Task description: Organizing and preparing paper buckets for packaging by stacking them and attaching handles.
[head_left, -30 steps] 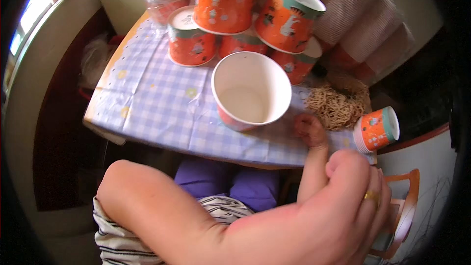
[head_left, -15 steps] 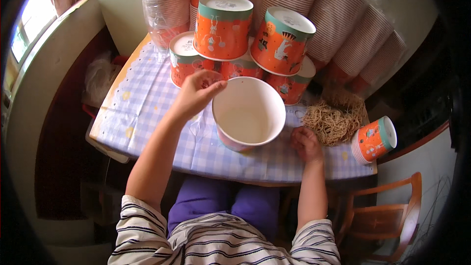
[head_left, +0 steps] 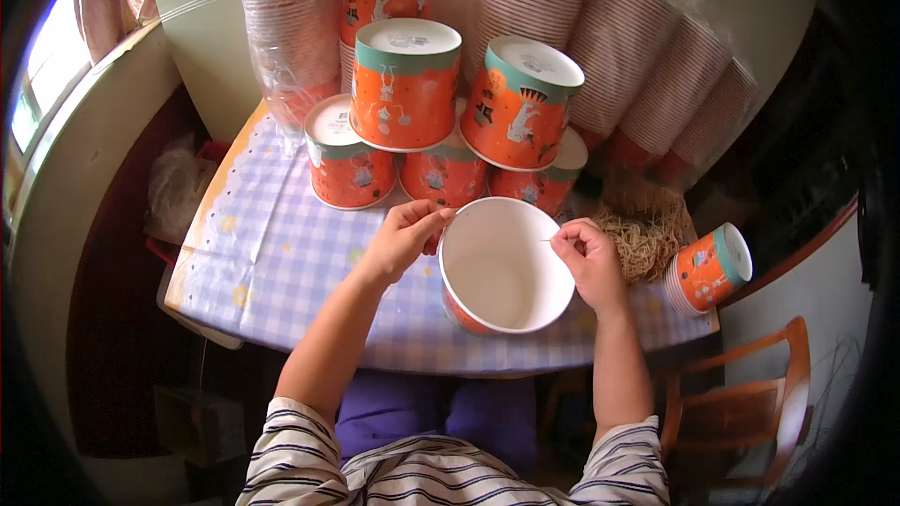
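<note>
A large paper bucket (head_left: 506, 267), white inside and orange outside, stands on the table with its mouth up and tilted toward me. My left hand (head_left: 410, 236) is closed at its left rim, thumb and forefinger pinched on the edge. At the right rim, my right hand (head_left: 591, 260) is closed, and a thin needle-like piece (head_left: 547, 240) sticks out from the fingertips over the mouth. What that piece is cannot be made out. Behind it, upturned orange and green paper buckets are stacked, with two on top (head_left: 405, 84) and three below (head_left: 352, 155).
A tangle of tan twine (head_left: 642, 239) lies right of my right hand. Beyond it, a nested stack of smaller paper cups (head_left: 708, 267) rests on its side at the table edge. Tall plastic-wrapped bucket stacks (head_left: 619, 47) line the back. A checked cloth (head_left: 291, 281) covers the table.
My right hand has risen from the table to the bucket's right rim, the thin piece now showing in its fingers. The bucket and left hand sit lower and further right in view.
</note>
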`<action>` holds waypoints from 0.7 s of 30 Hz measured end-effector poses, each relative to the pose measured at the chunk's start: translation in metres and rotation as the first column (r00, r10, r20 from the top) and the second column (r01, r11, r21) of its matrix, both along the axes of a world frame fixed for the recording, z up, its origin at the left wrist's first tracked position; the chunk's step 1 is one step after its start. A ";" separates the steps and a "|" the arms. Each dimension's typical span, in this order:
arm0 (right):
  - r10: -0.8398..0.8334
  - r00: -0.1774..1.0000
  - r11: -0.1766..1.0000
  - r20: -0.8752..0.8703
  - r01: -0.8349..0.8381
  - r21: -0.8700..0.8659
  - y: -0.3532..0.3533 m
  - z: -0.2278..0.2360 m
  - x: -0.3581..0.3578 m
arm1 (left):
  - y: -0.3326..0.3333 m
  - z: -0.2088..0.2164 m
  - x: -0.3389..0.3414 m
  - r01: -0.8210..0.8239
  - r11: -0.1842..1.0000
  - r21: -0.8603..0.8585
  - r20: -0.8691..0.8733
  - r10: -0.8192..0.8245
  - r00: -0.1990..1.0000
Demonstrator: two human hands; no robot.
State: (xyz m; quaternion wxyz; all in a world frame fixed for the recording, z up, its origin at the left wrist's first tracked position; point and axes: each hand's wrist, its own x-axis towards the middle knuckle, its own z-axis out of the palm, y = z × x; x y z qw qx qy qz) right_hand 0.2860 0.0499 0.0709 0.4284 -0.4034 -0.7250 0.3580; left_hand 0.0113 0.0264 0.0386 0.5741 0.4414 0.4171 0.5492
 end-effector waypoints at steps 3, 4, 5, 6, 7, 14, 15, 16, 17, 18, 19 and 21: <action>0.030 0.996 0.999 0.078 -0.033 0.036 0.010 0.009 -0.007 | 0.006 -0.023 -0.005 -0.033 0.998 0.059 0.065 0.029 0.997; 0.063 0.989 0.994 0.133 -0.075 0.086 0.013 0.013 -0.007 | 0.005 -0.025 -0.003 -0.056 0.997 0.056 0.065 0.053 0.996; 0.093 0.978 0.984 0.188 -0.119 0.131 0.016 0.017 -0.008 | 0.006 -0.025 -0.004 0.001 0.992 0.126 0.066 -0.010 0.998; 0.095 0.975 0.983 0.199 -0.123 0.137 0.017 0.025 -0.009 | 0.007 -0.027 -0.003 0.003 0.992 0.124 0.071 -0.012 0.997; 0.097 0.975 0.982 0.200 -0.126 0.138 0.017 0.033 -0.012 | 0.008 -0.029 -0.002 0.024 0.994 0.111 0.104 -0.035 0.994; 0.195 0.960 0.980 0.200 -0.198 -0.005 0.004 0.060 -0.056 | 0.008 -0.028 -0.010 0.045 0.993 0.111 0.101 -0.057 0.993; 0.234 0.947 0.972 0.218 -0.230 -0.047 0.002 0.061 -0.064 | 0.008 -0.028 -0.011 0.041 0.994 0.105 0.096 -0.052 0.994; 0.227 0.943 0.974 0.245 -0.218 -0.065 0.005 0.056 -0.068 | 0.009 -0.027 -0.009 0.052 0.993 0.104 0.094 -0.062 0.994; 0.216 0.939 0.976 0.266 -0.205 -0.069 0.008 0.052 -0.072 | 0.009 -0.026 -0.008 0.047 0.994 0.096 0.105 -0.058 0.993; 0.206 0.935 0.978 0.288 -0.193 -0.073 0.011 0.050 -0.076 | 0.008 -0.025 -0.007 0.042 0.995 0.090 0.116 -0.052 0.992; 0.195 0.934 0.980 0.299 -0.172 -0.103 0.013 0.051 -0.080 | 0.007 -0.025 -0.007 0.042 0.995 0.090 0.115 -0.052 0.992; 0.201 0.937 0.977 0.286 -0.171 -0.128 0.015 0.048 -0.083 | 0.003 -0.024 -0.007 -0.007 0.996 0.089 0.097 -0.002 0.995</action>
